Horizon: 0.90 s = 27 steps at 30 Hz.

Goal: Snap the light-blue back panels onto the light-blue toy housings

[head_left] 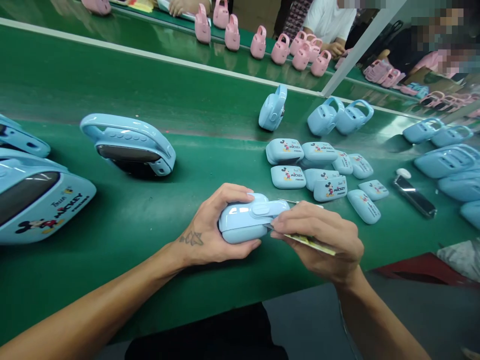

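Observation:
My left hand [210, 230] is wrapped round a light blue rounded device [243, 220], which it holds above the green table. At the right end of that device, my right hand [318, 235] pinches a thin flat piece with a yellow edge [313, 244], whose tip meets the seam beside the handle. A thin metallic tool [296, 202] sticks out behind the right fingers and is partly hidden. Just beyond the hands lie several light blue covers [288, 177] printed with a cartoon mouse and lettering.
Blue handled devices stand at the left [131, 145], at the back [273, 110] and far right [446, 160]. A black object [415, 195] lies right of the covers. Pink devices [258, 42] line the far belt, where people sit beyond a metal post [360, 50].

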Motion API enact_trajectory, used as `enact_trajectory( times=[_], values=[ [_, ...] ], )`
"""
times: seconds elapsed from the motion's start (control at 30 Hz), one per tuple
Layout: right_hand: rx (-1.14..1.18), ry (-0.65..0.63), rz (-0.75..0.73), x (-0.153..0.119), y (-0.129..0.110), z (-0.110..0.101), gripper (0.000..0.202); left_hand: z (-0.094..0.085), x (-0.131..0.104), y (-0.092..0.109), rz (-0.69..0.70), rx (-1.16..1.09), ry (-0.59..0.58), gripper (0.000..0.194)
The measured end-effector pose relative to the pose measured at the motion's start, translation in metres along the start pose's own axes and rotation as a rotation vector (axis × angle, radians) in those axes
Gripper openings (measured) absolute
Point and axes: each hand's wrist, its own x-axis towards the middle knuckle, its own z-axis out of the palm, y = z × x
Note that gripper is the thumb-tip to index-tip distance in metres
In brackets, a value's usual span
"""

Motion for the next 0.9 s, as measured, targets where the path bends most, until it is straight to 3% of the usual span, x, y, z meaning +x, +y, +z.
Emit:
enact_trajectory(
  times=[0.23,0.4,0.5,0.9],
  values=[
    [-0.005,-0.04,0.025,0.002,-0.002,-0.004,0.016,0.002,-0.001,-0.003,0.007,-0.025,0.002,0.066],
    [0.006,-0.025,-0.061,0.009,-0.009,0.001,0.017,0.002,-0.003,-0.004,0.005,-0.033,0.009,0.067],
    [-0.022,-0.084,-0.103,0.015,-0.012,0.008,0.019,0.002,-0.002,-0.004,0.01,-0.04,0.01,0.065],
    [-0.116,-0.16,-0.112,0.027,-0.018,0.013,0.02,0.006,-0.004,-0.004,-0.003,-0.038,0.007,0.06]
  ],
)
